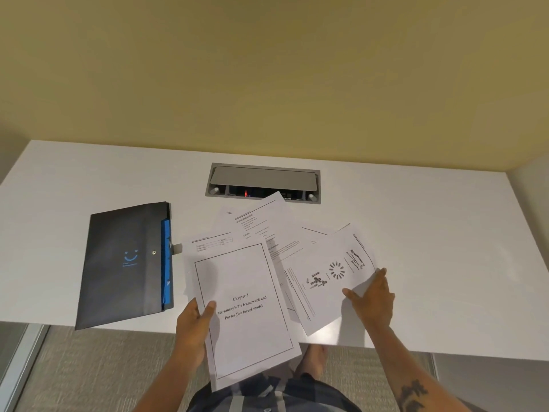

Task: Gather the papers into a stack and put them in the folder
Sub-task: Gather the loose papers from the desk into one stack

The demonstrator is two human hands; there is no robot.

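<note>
Several printed white papers [261, 230] lie fanned out on the white desk [430, 263]. My left hand [193, 325] grips the left edge of a bordered title page [246, 316] reading "Chapter 3", lifted so it overhangs the desk's front edge. My right hand [372, 295] holds the right edge of a page with small diagrams [332, 278], thumb on top and fingers at its corner. A dark folder [124, 263] with a blue smiley logo and a blue inner edge lies closed to the left of the papers.
A grey cable box [263, 184] with its lid raised is sunk into the desk behind the papers. An olive wall rises behind the desk. Below the front edge there is grey carpet, with my bare foot [312, 361] on it.
</note>
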